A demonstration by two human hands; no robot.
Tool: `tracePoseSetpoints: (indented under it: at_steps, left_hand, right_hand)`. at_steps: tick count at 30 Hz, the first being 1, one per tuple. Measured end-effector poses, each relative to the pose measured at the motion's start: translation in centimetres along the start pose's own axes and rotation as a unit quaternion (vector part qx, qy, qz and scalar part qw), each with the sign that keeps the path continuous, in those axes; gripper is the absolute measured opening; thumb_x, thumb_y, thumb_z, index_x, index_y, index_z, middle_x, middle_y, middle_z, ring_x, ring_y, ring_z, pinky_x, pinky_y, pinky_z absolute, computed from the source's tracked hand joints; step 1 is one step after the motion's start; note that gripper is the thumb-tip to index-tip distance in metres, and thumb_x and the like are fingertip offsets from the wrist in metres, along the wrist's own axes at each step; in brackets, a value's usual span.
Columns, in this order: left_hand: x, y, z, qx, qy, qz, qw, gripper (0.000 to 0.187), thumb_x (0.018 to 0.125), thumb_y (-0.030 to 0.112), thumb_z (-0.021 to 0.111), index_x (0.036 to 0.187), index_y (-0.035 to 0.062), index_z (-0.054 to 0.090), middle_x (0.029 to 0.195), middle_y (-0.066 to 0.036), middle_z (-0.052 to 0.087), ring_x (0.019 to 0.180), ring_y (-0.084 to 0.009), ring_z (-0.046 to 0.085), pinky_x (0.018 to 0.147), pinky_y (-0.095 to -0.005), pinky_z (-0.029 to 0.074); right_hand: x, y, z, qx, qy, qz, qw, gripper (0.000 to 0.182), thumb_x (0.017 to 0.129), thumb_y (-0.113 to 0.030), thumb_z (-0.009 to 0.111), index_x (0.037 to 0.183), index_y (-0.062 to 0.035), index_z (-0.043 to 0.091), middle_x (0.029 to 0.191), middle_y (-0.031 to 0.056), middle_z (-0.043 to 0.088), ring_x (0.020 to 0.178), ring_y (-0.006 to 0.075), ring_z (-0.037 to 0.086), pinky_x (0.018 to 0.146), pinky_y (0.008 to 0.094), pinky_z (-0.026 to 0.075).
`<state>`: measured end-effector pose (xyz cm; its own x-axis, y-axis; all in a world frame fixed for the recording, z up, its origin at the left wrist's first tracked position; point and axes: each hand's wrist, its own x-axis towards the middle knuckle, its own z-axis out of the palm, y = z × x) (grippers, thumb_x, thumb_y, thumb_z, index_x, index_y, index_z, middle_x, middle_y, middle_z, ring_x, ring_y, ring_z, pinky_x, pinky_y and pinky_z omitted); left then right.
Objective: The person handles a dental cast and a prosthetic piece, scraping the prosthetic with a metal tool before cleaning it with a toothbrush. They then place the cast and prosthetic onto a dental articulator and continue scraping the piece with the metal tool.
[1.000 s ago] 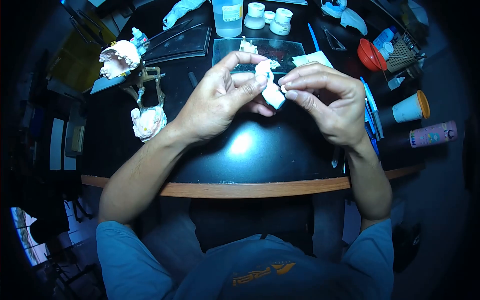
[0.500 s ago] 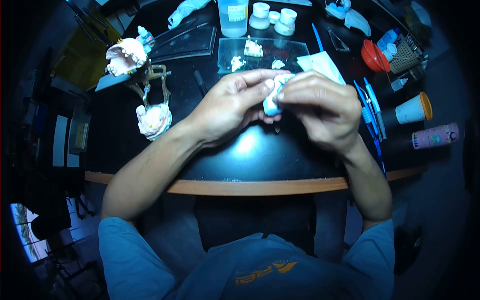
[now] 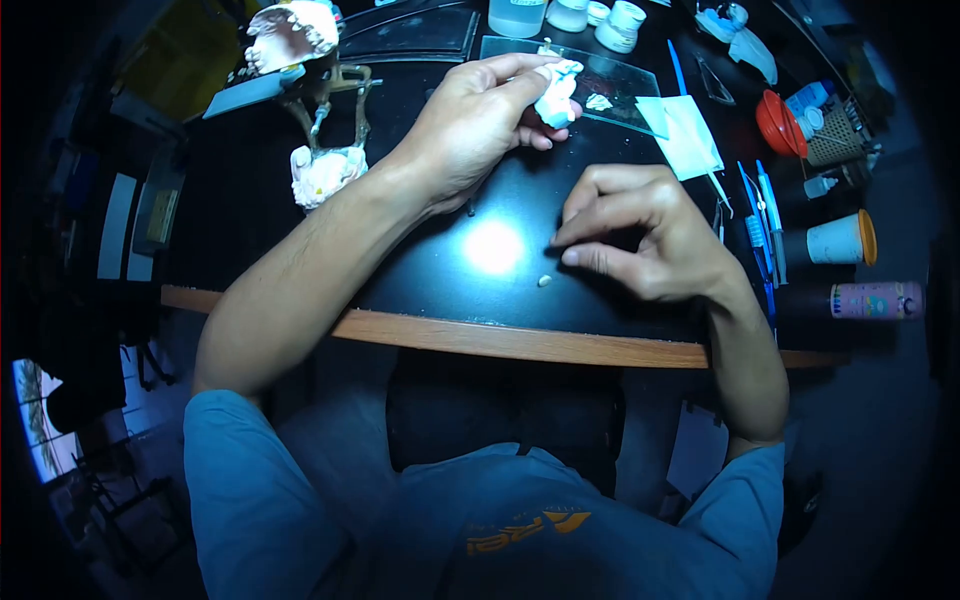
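Observation:
My left hand [image 3: 485, 120] grips a small white dental cast [image 3: 558, 95] with a bluish lower edge, between thumb and fingers, above the back middle of the table. Part of the cast is hidden by the fingers. My right hand [image 3: 645, 230] hovers low over the tabletop with fingers bent. A gap shows between its thumb and fingertips, and I see nothing held there. Just below and left of that thumb lies a tiny pale tooth-like piece [image 3: 544, 281] on the black table [image 3: 430, 290].
An articulator [image 3: 320, 115] bearing dental models stands at left. Behind my hands is a glass slab [image 3: 630, 85] with white bits. Folded paper [image 3: 690, 140], blue-handled tools [image 3: 765, 220], a cup [image 3: 840, 240], a pink can [image 3: 875, 300] and a red bowl [image 3: 780, 125] are at right.
My right hand has come off the cast and moved down to the tabletop near the tiny piece. My left hand still holds the cast, now farther back. The head view has shifted.

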<state>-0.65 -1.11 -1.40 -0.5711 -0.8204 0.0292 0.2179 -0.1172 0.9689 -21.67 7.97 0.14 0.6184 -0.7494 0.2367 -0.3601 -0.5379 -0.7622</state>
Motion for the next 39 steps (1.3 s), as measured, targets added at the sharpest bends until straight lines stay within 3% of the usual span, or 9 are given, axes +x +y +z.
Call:
tracePoseSetpoints:
  at_steps: [2, 11, 18, 21, 24, 26, 28, 35, 39]
  left_hand:
    - [0.0, 0.0, 0.2, 0.013, -0.005, 0.01, 1.0, 0.045, 0.112, 0.024, 0.056, 0.148, -0.0033, 0.054, 0.116, -0.016, 0.074, 0.093, -0.0119, 0.07, 0.08, -0.0233, 0.057]
    - [-0.1, 0.0, 0.1, 0.034, -0.033, 0.005, 0.999, 0.044, 0.113, 0.024, 0.056, 0.147, -0.0025, 0.057, 0.114, -0.015, 0.075, 0.096, -0.0136, 0.073, 0.078, -0.0229, 0.058]
    - [0.0, 0.5, -0.2, -0.004, -0.081, -0.012, 0.997, 0.044, 0.112, 0.02, 0.053, 0.151, -0.0003, 0.056, 0.124, -0.013, 0.073, 0.11, -0.0145, 0.071, 0.09, -0.0291, 0.056]
    - [-0.2, 0.5, 0.0, -0.014, -0.09, -0.01, 0.996, 0.046, 0.111, 0.017, 0.055, 0.153, -0.0007, 0.053, 0.137, -0.014, 0.068, 0.118, -0.0169, 0.07, 0.098, -0.0311, 0.056]
    - [-0.2, 0.4, -0.2, -0.01, -0.118, -0.002, 0.993, 0.047, 0.109, 0.014, 0.056, 0.154, -0.0006, 0.052, 0.142, -0.015, 0.066, 0.122, -0.0179, 0.069, 0.105, -0.0331, 0.055]
    - [-0.2, 0.2, -0.3, 0.005, -0.124, 0.009, 0.992, 0.05, 0.108, 0.012, 0.056, 0.156, 0.0004, 0.051, 0.143, -0.015, 0.066, 0.124, -0.0183, 0.068, 0.108, -0.0339, 0.054]
    - [-0.3, 0.2, -0.3, 0.025, -0.128, 0.015, 0.991, 0.051, 0.107, 0.011, 0.057, 0.156, 0.0009, 0.051, 0.142, -0.015, 0.066, 0.124, -0.0185, 0.068, 0.107, -0.0333, 0.055]
    - [-0.6, 0.9, -0.4, 0.035, -0.179, 0.017, 0.983, 0.07, 0.093, 0.005, 0.067, 0.159, -0.0009, 0.046, 0.142, -0.015, 0.064, 0.123, -0.0184, 0.067, 0.107, -0.0311, 0.054]
    - [-0.8, 0.8, -0.1, 0.032, -0.18, 0.048, 0.982, 0.078, 0.09, 0.001, 0.077, 0.16, -0.0018, 0.043, 0.145, -0.016, 0.062, 0.126, -0.0204, 0.066, 0.107, -0.0326, 0.055]
  right_hand:
    - [0.1, -0.3, 0.7, 0.003, -0.02, -0.017, 1.0, 0.017, 0.078, 0.001, 0.085, 0.095, 0.0013, 0.081, 0.09, 0.0121, 0.074, 0.084, 0.0248, 0.075, 0.072, 0.0349, 0.06]
    - [0.0, -1.3, 1.8, -0.027, -0.053, -0.002, 0.998, 0.011, 0.078, 0.004, 0.082, 0.087, 0.002, 0.076, 0.087, 0.0106, 0.066, 0.079, 0.0283, 0.07, 0.071, 0.0393, 0.055]
    - [-0.3, -1.5, 1.8, -0.033, -0.067, 0.02, 0.997, 0.01, 0.094, -0.003, 0.072, 0.093, 0.0008, 0.062, 0.093, 0.0151, 0.062, 0.086, 0.0344, 0.066, 0.076, 0.0431, 0.053]
    - [-0.2, -1.3, 0.9, 0.002, -0.006, 0.022, 1.0, 0.009, 0.096, -0.004, 0.07, 0.095, 0.0006, 0.062, 0.09, 0.0159, 0.065, 0.083, 0.0333, 0.068, 0.074, 0.0414, 0.053]
    - [-0.4, -0.5, 0.0, -0.012, 0.116, 0.012, 0.993, 0.01, 0.096, -0.001, 0.071, 0.104, 0.004, 0.066, 0.091, 0.0121, 0.07, 0.081, 0.0215, 0.071, 0.074, 0.0352, 0.056]
    - [-0.5, -0.8, -0.1, 0.128, 0.19, 0.095, 0.969, 0.006, 0.102, 0.003, 0.067, 0.106, 0.0045, 0.07, 0.096, 0.0077, 0.072, 0.082, 0.0106, 0.069, 0.073, 0.0246, 0.058]
    - [-0.3, -0.5, -0.2, 0.142, 0.25, 0.081, 0.954, 0.011, 0.102, 0.003, 0.066, 0.112, 0.0039, 0.072, 0.097, 0.0077, 0.073, 0.083, 0.0108, 0.07, 0.077, 0.0239, 0.06]
    - [-0.5, 0.3, -0.8, 0.039, 0.231, 0.033, 0.972, 0.013, 0.098, 0.004, 0.069, 0.11, 0.0038, 0.076, 0.103, 0.0101, 0.073, 0.089, 0.0125, 0.071, 0.079, 0.0256, 0.061]
    - [-0.5, 0.2, -0.8, 0.11, 0.233, 0.071, 0.964, 0.018, 0.099, 0.003, 0.071, 0.116, 0.003, 0.074, 0.106, 0.0096, 0.073, 0.093, 0.0125, 0.072, 0.083, 0.0245, 0.061]
